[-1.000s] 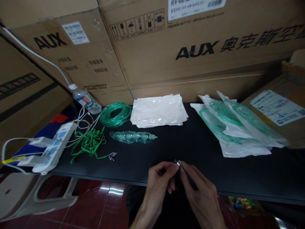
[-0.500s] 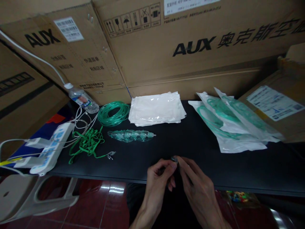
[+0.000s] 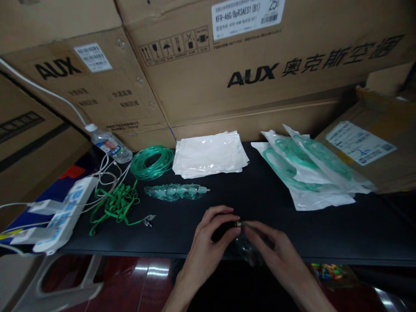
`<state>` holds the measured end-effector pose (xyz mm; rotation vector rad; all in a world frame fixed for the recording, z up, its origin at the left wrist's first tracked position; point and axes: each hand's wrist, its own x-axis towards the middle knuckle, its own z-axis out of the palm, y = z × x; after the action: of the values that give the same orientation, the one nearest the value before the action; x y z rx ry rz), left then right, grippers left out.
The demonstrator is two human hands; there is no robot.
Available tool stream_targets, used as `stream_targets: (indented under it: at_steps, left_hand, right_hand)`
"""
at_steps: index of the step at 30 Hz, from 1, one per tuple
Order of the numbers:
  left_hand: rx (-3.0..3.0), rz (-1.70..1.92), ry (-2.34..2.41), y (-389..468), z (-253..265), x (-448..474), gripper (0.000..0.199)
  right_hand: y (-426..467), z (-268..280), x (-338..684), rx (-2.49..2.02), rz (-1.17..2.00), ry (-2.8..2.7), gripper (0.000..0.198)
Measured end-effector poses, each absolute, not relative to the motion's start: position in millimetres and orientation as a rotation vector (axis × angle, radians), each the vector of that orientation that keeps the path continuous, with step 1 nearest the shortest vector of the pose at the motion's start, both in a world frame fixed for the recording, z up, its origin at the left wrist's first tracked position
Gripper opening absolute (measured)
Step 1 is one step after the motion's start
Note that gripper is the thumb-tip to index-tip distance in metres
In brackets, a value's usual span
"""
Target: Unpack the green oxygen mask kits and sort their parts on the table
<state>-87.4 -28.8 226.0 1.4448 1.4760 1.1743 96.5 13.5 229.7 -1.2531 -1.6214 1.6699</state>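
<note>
Both hands meet at the table's front edge over a clear greenish oxygen mask [image 3: 248,250], mostly covered by the fingers. My left hand [image 3: 209,236] is closed in a pinch, thumb and forefinger at a small shiny metal strip [image 3: 238,224] on the mask's edge. From the other side my right hand [image 3: 273,242] grips the mask with thumb and fingers. Beyond the left hand lies a row of nested clear green masks [image 3: 177,191]. A tangle of green elastic straps [image 3: 118,201] sits to its left, with a few small metal strips [image 3: 149,220] by its end.
A coil of green tubing [image 3: 152,162] and a stack of white pouches [image 3: 209,155] are at the back. Filled pouches [image 3: 308,169] lie right, beside a carton [image 3: 360,143]. A power strip [image 3: 66,216], cables and a bottle [image 3: 108,143] occupy the left. Large boxes wall the rear.
My hands have turned the mask, so its clear body now shows below the fingers. My left hand has spread more around the metal strip. The view has tilted up slightly.
</note>
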Motion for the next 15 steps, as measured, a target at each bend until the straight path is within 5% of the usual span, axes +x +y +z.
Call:
stream_targets:
  at_steps: [5,15]
  left_hand:
    - [1.495,0.983,1.305,-25.9,233.6,-98.6,0.036]
    - [1.443,1.077,1.338,-28.0,221.7,-103.7,0.028]
  right_hand:
    - [9.7,227.7,92.6,-1.197,1.847,-1.377,0.037]
    - [6.1,241.0,101.3,-1.107,1.836,-1.578,0.039]
